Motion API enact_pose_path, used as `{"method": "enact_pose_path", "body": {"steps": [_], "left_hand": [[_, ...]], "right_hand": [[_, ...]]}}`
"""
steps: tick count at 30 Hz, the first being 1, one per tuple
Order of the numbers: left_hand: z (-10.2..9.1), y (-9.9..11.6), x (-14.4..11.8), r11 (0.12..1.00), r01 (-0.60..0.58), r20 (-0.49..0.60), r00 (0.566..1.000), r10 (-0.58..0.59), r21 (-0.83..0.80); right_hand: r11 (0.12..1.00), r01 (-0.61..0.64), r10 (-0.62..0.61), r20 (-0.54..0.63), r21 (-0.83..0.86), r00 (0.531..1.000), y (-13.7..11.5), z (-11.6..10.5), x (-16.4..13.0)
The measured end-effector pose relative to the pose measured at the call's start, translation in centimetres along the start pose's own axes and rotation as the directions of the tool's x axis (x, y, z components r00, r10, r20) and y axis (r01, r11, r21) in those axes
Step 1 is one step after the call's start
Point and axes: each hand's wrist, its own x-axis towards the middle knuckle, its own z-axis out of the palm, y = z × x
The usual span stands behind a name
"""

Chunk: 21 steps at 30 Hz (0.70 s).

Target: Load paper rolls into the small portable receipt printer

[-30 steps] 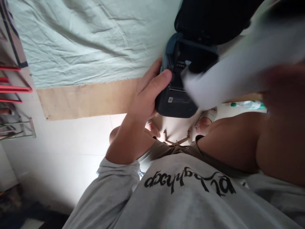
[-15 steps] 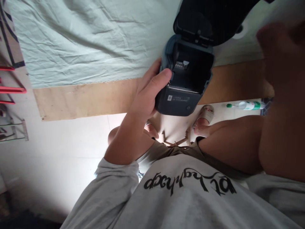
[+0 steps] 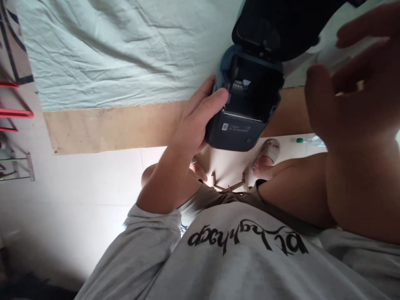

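Note:
My left hand [image 3: 195, 121] grips a dark blue-grey box-shaped device [image 3: 246, 104] by its left side, thumb on its front corner. Its black lid [image 3: 281, 25] stands swung up and the inner compartment is exposed and dark. My right hand [image 3: 353, 96] hovers close to the camera at the right of the device, fingers spread, holding nothing. A whitish sheet [image 3: 340, 50] shows blurred behind its fingers; I cannot tell whether the hand touches it.
A pale green wrinkled cloth [image 3: 125, 50] covers a wooden board [image 3: 109, 127] ahead. Below are my knees, sandalled feet [image 3: 267, 156] and a white tiled floor [image 3: 78, 187]. A green-capped bottle [image 3: 308, 140] lies on the floor. Red metal rack bars [image 3: 15, 112] stand at the left.
A second ago my right hand swept a white sheet across the open device. The sheet is gone from the device, and the hand has come back toward it, open.

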Motion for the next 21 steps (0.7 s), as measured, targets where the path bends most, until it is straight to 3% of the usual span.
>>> {"method": "enact_pose_path", "body": {"steps": [2, 4, 7, 11, 16, 21], "left_hand": [[0.0, 0.0, 0.0, 1.0, -0.006, -0.009, 1.0, 0.006, 0.007], [0.1, -0.1, 0.1, 1.0, -0.014, -0.016, 1.0, 0.014, 0.003], [0.2, -0.2, 0.1, 1.0, -0.016, -0.024, 1.0, 0.016, -0.009], [0.1, -0.1, 0.0, 0.999, -0.012, -0.03, 0.999, 0.011, -0.032], [0.0, -0.1, 0.0, 0.999, -0.008, 0.01, 1.0, 0.009, -0.051], [0.1, -0.1, -0.1, 0.998, -0.044, 0.02, 0.999, 0.045, -0.039]], "right_hand": [[0.981, 0.124, -0.134, -0.057, -0.148, 0.989, -0.6, 0.5, 0.3], [0.957, 0.184, -0.191, -0.009, -0.225, 0.982, -0.4, 1.0, 0.7], [0.945, 0.192, -0.178, 0.075, -0.266, 0.981, 0.4, 1.5, 1.2], [0.963, 0.179, -0.171, 0.055, -0.202, 0.984, 0.9, 1.7, 1.1], [0.918, 0.258, -0.209, 0.185, -0.3, 0.96, 0.7, 1.7, 0.7], [0.941, 0.182, -0.143, 0.153, -0.285, 0.978, 0.8, 1.5, 0.5]]}}
